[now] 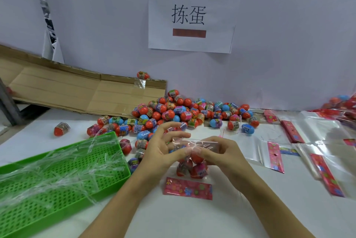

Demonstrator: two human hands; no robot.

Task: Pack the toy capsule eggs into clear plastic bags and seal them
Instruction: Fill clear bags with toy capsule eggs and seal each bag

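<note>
Near the table's middle we hold a bag [192, 162] with a few eggs inside, its red printed header [187, 188] lying toward us. Thin film like this should be light, slick and floppy, so we would take it by the flap edge, not the bulging body. Our left hand [163, 151] and right hand [221, 153] each pinch the clear flap [195, 144]. Beyond lies the egg pile [183, 112]; left, a green tray [63, 176]; right, spare bags [312, 141].

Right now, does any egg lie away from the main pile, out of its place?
Yes. One capsule egg sits on the flattened cardboard behind the pile, and another egg lies alone left of it.
</note>
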